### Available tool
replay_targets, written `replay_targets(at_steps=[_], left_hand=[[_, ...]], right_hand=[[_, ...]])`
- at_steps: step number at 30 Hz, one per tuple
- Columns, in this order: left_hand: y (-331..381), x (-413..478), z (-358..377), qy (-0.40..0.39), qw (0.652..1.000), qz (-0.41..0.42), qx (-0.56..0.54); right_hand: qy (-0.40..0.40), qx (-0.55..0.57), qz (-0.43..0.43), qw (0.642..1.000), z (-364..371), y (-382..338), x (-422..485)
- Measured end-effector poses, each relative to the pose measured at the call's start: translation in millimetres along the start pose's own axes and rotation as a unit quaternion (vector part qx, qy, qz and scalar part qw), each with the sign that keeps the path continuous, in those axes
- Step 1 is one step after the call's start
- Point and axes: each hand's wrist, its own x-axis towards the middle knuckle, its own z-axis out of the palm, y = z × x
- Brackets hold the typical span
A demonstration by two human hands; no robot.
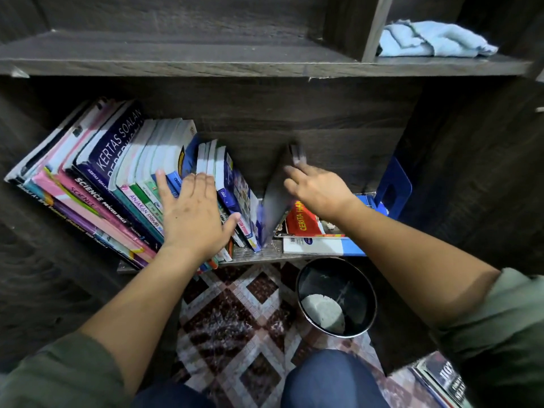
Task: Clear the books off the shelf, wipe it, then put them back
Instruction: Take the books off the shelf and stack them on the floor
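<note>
both hands (194, 213) (316, 191) on shelf books (117, 178)

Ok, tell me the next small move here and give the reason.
Probably tip the dark book left against the row. The right hand holds its top edge and it stands alone, apart from the leaning books the left hand presses back. Flat books lie beside it, and the cloth sits on the shelf above.

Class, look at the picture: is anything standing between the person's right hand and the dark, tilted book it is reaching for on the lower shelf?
Nothing visible does. The right hand is already at the dark tilted book, fingers against its upper edge. The flat red book lies under the wrist, not between them. The left hand rests flat on the leaning books.
</note>
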Motion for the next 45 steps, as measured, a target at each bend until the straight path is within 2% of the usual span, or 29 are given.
replay_targets(at_steps=[3,5,10,13,15,16,18,21,25,29,33,36,39,42,45], left_hand=[[2,0,0,0.001,1.000,-0.009,-0.009],[6,0,0,-0.005,1.000,-0.021,-0.021],[37,-6,-3,0.024,0.992,-0.045,-0.116],[70,-9,2,0.023,0.988,0.083,-0.125],[91,-7,14,-0.028,0.972,0.184,-0.144],[102,-4,23,-0.068,0.962,0.208,-0.161],[119,4,38,-0.147,0.949,0.206,-0.190],[142,19,54,-0.202,0.943,0.187,-0.185],[159,38,66,-0.209,0.936,0.181,-0.219],[161,57,72,-0.203,0.940,0.185,-0.204],[163,67,73,-0.118,0.964,0.231,-0.061],[166,66,74,-0.049,0.958,0.283,-0.003],[173,68,72,-0.044,0.955,0.293,-0.006],[180,74,72,-0.079,0.957,0.273,-0.050],[180,78,77,-0.117,0.958,0.246,-0.095]], right_hand=[[0.018,0.008,0.038,0.999,24,18,-30],[-0.007,0.032,0.095,0.995,37,25,-54],[-0.179,0.083,0.246,0.949,69,17,-99],[-0.241,0.085,0.282,0.925,72,15,-105],[-0.280,0.102,0.296,0.908,72,17,-105],[-0.302,0.112,0.302,0.897,72,18,-104],[-0.330,0.132,0.307,0.883,72,17,-105],[-0.335,0.178,0.293,0.878,79,15,-110],[-0.306,0.233,0.278,0.880,94,23,-110],[-0.301,0.175,0.237,0.907,103,39,-100],[-0.254,0.044,0.163,0.952,107,39,-94],[-0.230,0.046,0.138,0.962,115,33,-87],[-0.187,0.064,0.164,0.966,123,32,-86],[-0.189,0.113,0.195,0.956,126,39,-87],[-0.197,0.125,0.149,0.961,125,45,-83]])
